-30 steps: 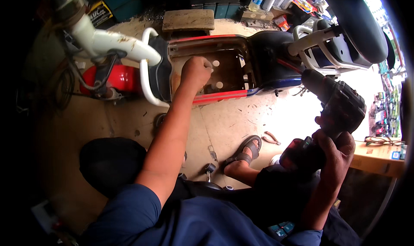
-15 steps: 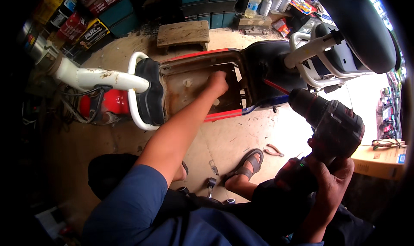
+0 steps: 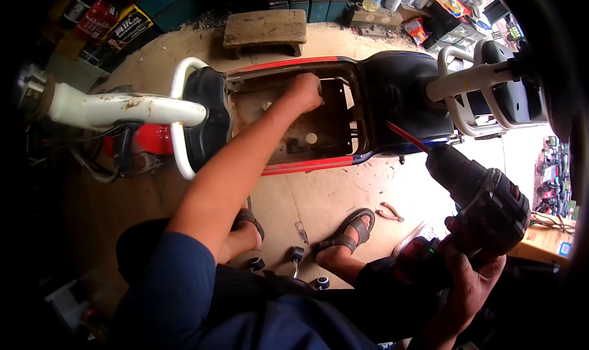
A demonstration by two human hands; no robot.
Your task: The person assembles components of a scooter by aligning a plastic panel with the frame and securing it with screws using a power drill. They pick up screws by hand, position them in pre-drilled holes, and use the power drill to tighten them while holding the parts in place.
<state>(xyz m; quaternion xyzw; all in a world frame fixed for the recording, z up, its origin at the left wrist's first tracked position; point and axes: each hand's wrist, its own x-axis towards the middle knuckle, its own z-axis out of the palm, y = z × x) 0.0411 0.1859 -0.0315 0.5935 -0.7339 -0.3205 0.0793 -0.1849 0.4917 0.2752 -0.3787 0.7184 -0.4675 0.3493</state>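
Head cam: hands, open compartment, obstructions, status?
Left hand curled at open compartment, grip unclear. Right hand gripping drill, long red bit fitted. Compartment uncovered, brown-stained. Left forearm blocking part of view.

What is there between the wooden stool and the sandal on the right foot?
In the head view, the scooter, the left hand at its open compartment; then floor nearer the sandal.

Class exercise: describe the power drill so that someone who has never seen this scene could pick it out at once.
Find the scooter stretching across the upper half, then go down from its right end to the person's right hand. That hand holds the dark drill. Unlike the pliers on the floor to its left, it ends in a thin red shaft.
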